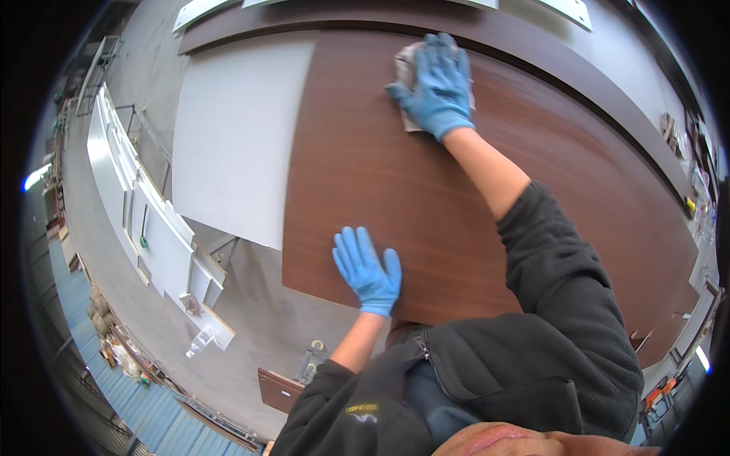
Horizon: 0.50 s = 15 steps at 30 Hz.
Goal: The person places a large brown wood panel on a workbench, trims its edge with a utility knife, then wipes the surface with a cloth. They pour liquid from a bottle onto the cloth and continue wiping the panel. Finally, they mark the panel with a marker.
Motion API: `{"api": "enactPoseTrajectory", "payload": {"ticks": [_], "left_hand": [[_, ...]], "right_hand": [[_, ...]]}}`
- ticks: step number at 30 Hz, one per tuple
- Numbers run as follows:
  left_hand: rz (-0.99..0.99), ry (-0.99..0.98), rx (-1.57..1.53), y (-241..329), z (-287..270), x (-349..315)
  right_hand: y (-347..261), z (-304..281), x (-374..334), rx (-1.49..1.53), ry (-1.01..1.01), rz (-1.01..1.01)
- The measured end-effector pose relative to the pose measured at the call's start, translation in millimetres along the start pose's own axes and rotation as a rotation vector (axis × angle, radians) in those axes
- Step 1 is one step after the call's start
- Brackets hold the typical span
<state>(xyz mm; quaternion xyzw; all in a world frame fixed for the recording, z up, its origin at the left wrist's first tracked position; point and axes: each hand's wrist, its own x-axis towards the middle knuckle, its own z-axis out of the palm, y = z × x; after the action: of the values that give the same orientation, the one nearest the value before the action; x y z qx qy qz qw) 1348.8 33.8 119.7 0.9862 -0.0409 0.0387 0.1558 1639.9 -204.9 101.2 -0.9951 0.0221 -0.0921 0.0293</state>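
Note:
A large brown wood-grain panel [365, 175] lies flat in front of me. My right hand [439, 87], in a blue glove, reaches to its far side and presses a crumpled pale cloth [408, 76] against the surface. The fingers lie nearly straight over the cloth, which shows around the palm and thumb. My left hand [369, 273], in a matching blue glove, rests flat near the panel's near left edge with its fingers stretched out and nothing in it.
A white board [228, 137] extends left from the brown panel. Beyond its far edge runs a long dark strip [365, 23]. Several white panels [156, 220] stand on the left, near a clear plastic bottle [201, 341]. Assorted items [673, 133] lie at the far right.

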Motion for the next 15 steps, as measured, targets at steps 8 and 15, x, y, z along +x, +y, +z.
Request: {"api": "enactPoseTrajectory", "payload": {"ticks": [8, 15], "left_hand": [[-0.028, -0.064, -0.07, -11, -3, -3], [-0.024, -0.07, -0.005, -7, -3, -1]], "right_hand": [[-185, 21, 91, 0.128, 0.043, -0.229], [-202, 11, 14, 0.138, 0.131, -0.436]]}}
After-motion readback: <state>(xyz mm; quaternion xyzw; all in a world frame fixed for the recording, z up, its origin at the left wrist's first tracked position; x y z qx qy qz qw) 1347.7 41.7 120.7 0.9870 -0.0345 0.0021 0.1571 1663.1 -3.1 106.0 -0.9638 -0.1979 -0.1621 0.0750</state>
